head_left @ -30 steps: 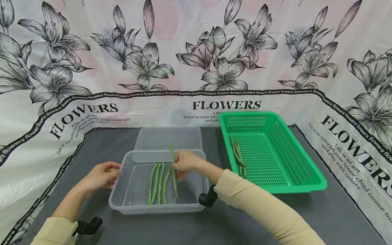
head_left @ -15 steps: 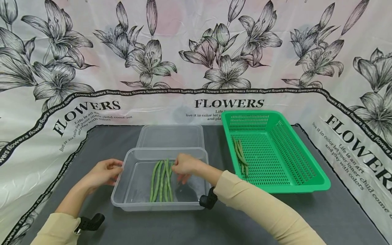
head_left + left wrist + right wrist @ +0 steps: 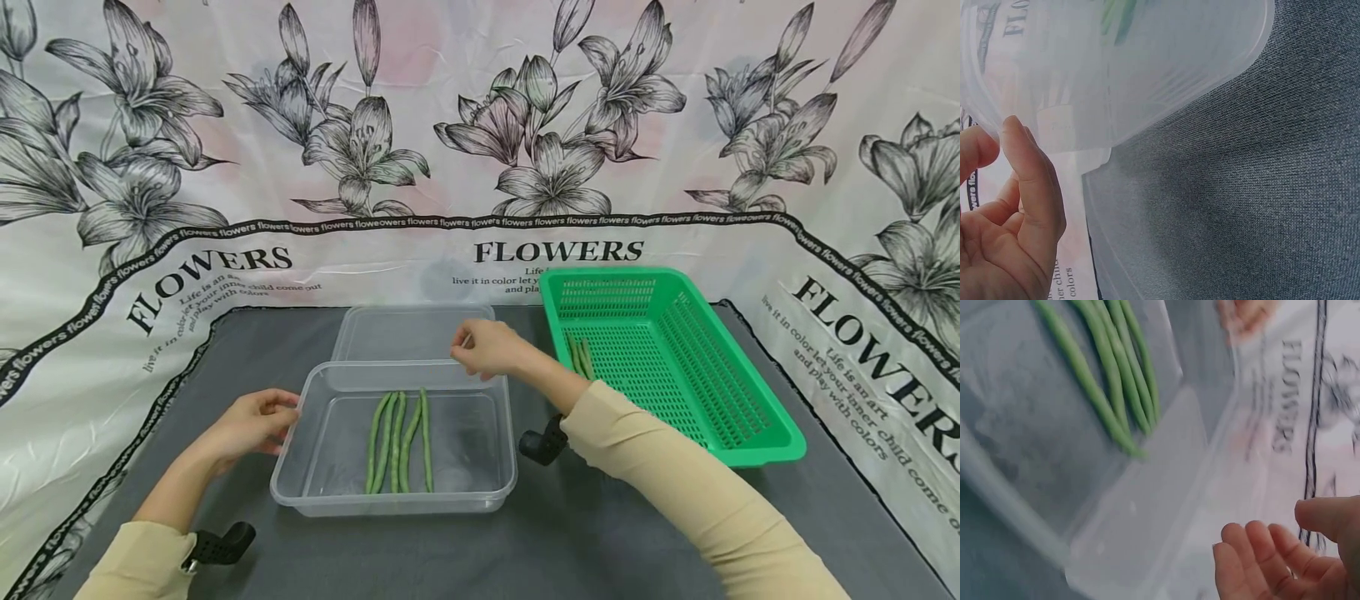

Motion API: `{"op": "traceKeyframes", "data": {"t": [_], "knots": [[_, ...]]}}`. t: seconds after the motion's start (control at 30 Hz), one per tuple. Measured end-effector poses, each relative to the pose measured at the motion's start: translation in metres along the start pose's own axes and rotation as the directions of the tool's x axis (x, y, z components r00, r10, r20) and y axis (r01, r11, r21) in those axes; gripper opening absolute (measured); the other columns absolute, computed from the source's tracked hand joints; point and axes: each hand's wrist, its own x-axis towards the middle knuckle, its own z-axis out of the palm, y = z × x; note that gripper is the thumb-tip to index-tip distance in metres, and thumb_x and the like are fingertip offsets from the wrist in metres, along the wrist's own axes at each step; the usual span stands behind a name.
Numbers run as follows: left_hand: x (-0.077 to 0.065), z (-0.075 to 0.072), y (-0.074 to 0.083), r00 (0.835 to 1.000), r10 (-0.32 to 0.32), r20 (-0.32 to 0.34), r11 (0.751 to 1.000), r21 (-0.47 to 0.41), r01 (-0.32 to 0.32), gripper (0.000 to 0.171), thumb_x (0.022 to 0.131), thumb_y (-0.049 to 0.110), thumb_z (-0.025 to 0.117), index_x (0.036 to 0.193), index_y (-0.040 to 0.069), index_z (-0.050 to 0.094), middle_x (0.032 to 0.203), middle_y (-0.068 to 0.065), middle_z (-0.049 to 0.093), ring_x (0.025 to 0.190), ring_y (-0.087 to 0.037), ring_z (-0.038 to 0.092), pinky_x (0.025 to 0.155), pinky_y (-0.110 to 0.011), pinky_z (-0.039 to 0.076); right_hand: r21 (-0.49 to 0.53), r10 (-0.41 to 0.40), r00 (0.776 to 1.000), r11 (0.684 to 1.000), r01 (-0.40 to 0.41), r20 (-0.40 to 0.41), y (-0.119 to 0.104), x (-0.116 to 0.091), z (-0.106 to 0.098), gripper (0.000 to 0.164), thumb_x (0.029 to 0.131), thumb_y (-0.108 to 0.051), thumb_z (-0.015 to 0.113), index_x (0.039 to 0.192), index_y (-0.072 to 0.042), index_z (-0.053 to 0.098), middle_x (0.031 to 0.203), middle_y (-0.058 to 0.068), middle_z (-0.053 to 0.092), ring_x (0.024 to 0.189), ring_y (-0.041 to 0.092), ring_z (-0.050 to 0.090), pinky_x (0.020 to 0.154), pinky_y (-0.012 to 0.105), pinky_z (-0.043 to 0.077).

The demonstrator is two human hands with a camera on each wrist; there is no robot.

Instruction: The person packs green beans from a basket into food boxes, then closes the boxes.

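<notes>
My left hand [image 3: 251, 429] pinches the left rim of a clear plastic box [image 3: 315, 502], thumb and index fingertip meeting at its corner in the left wrist view. Inside the box, several green beans [image 3: 397, 442] lie side by side lengthwise, a little left of the middle. Over the box's far right corner hovers my right hand [image 3: 487, 346], holding nothing; its fingers are loosely bent and apart from the thumb in the right wrist view. A green slotted basket [image 3: 750, 454] stands to the right, with a few more beans [image 3: 579, 357] along its left side, partly covered by my right forearm.
Behind the box lies a clear plastic lid [image 3: 412, 333], partly overlapped by the box's far rim. A grey cloth [image 3: 300, 562] covers the table, and a flower-printed sheet [image 3: 420, 275] hangs close behind the basket and lid.
My right hand has set a green bean down in the box beside the others, let it go, and moved up and right over the far corner. The left hand has stayed at the rim.
</notes>
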Motion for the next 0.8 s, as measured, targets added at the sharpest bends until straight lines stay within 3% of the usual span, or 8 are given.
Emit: {"op": "traceKeyframes", "data": {"t": [0.07, 0.23, 0.43, 0.7, 0.8], "knots": [[0.0, 0.0, 0.0, 1.0, -0.002, -0.001, 1.0, -0.002, 0.002, 0.05, 0.094, 0.029, 0.052, 0.13, -0.004, 0.04, 0.105, -0.016, 0.056, 0.085, -0.021, 0.056, 0.07, -0.036, 0.053, 0.006, 0.003, 0.999, 1.0, -0.003, -0.037, 0.006, 0.0, -0.013, 0.021, 0.096, -0.022, 0.05, 0.108, -0.008, 0.056, 0.095, 0.008, 0.064, 0.068, 0.015, 0.063, 0.058, 0.026, 0.052], [-0.002, 0.001, 0.001, 1.0, -0.008, 0.006, 1.0, 0.0, 0.008, 0.05, 0.095, 0.029, 0.051, 0.13, -0.004, 0.04, 0.109, -0.016, 0.056, 0.086, -0.021, 0.056, 0.071, -0.035, 0.053, 0.038, 0.014, 0.99, 0.999, -0.009, -0.14, 0.026, -0.003, -0.039, 0.026, 0.097, -0.024, 0.046, 0.113, -0.007, 0.055, 0.093, 0.008, 0.065, 0.072, 0.018, 0.064, 0.059, 0.027, 0.052], [-0.001, 0.003, 0.002, 1.0, -0.01, 0.009, 1.0, -0.018, 0.01, 0.05, 0.095, 0.028, 0.052, 0.13, -0.004, 0.04, 0.106, -0.016, 0.057, 0.086, -0.02, 0.056, 0.071, -0.035, 0.053, 0.031, 0.087, 0.973, 0.996, -0.082, -0.213, 0.061, -0.012, -0.065, 0.031, 0.098, -0.024, 0.043, 0.12, -0.003, 0.052, 0.099, 0.013, 0.063, 0.079, 0.02, 0.063, 0.065, 0.032, 0.054], [0.001, 0.001, 0.0, 1.0, -0.008, -0.002, 1.0, -0.008, 0.008, 0.051, 0.094, 0.029, 0.052, 0.131, -0.004, 0.04, 0.109, -0.017, 0.056, 0.086, -0.021, 0.056, 0.071, -0.035, 0.053, 0.043, 0.192, 0.954, 0.981, -0.187, -0.231, 0.112, -0.022, -0.082, 0.035, 0.098, -0.023, 0.041, 0.121, 0.003, 0.049, 0.106, 0.021, 0.06, 0.088, 0.03, 0.064, 0.063, 0.029, 0.055], [-0.001, 0.001, 0.0, 1.0, -0.012, -0.002, 1.0, -0.008, 0.012, 0.052, 0.094, 0.03, 0.052, 0.131, -0.004, 0.04, 0.112, -0.018, 0.055, 0.087, -0.021, 0.056, 0.071, -0.035, 0.053, 0.035, 0.244, 0.948, 0.97, -0.242, -0.203, 0.127, -0.027, -0.083, 0.037, 0.097, -0.022, 0.04, 0.122, 0.004, 0.048, 0.103, 0.023, 0.059, 0.087, 0.032, 0.063, 0.065, 0.032, 0.055]]}}
